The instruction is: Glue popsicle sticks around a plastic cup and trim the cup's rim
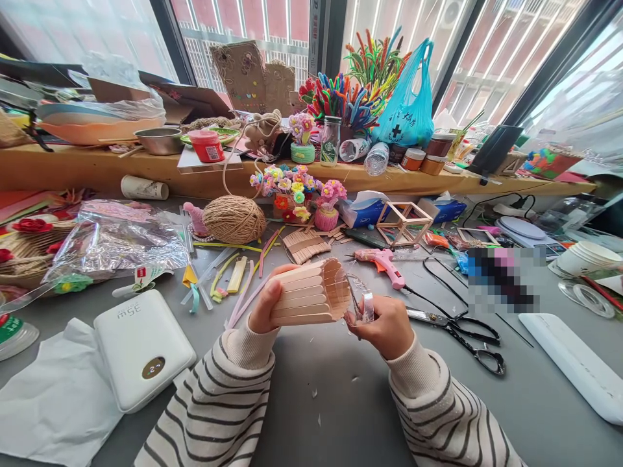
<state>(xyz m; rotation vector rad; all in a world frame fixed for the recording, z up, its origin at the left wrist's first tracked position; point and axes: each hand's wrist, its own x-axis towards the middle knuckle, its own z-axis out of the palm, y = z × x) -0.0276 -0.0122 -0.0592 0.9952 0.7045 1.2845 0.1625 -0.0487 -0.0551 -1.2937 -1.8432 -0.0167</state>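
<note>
My left hand (267,301) is wrapped round a cup covered with wooden craft sticks (306,299), which lies tilted on its side in the air with its mouth facing right. The sticks' rounded ends make a scalloped rim. Beside that rim, my right hand (384,324) pinches a curled clear plastic strip (368,306). A thin dark edge shows near its fingertips, too small to name. Behind the cup lies a bundle of craft sticks (305,245). A pink glue gun (382,261) rests beyond my right hand, and black-handled scissors (460,327) lie to its right.
A white power bank (143,350) and a crumpled white tissue (53,395) lie at the left. A ball of twine (234,219), pipe-cleaner flowers (292,188) and a wooden stick frame (405,224) stand behind. At the right are a long white case (572,363) and paper cups (586,259).
</note>
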